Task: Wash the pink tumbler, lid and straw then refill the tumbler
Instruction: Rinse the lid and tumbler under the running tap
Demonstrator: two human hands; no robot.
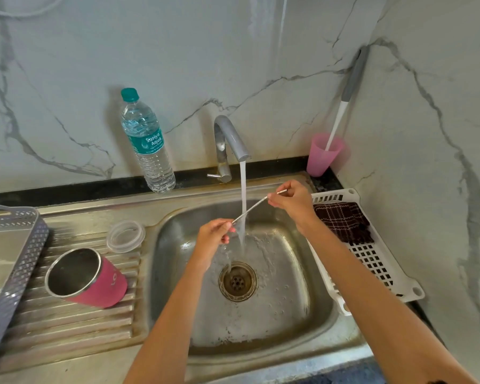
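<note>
A thin metal straw [254, 207] is held slantwise under the running water of the tap [230, 139], over the steel sink [175, 217]. My left hand [214, 235] pinches its lower end. My right hand [291, 199] pinches its upper end, and the tip sticks out past the fingers. The pink tumbler [88, 278] lies on its side on the ribbed drainboard at the left, its open mouth towards me. The clear lid [125, 236] lies flat just behind it.
A full water bottle [146, 142] stands behind the sink at the left. A pink cup [323, 155] holding a brush sits in the corner. A white basket [372, 253] with a dark cloth lies right of the sink; a grey tray [14, 245] sits far left.
</note>
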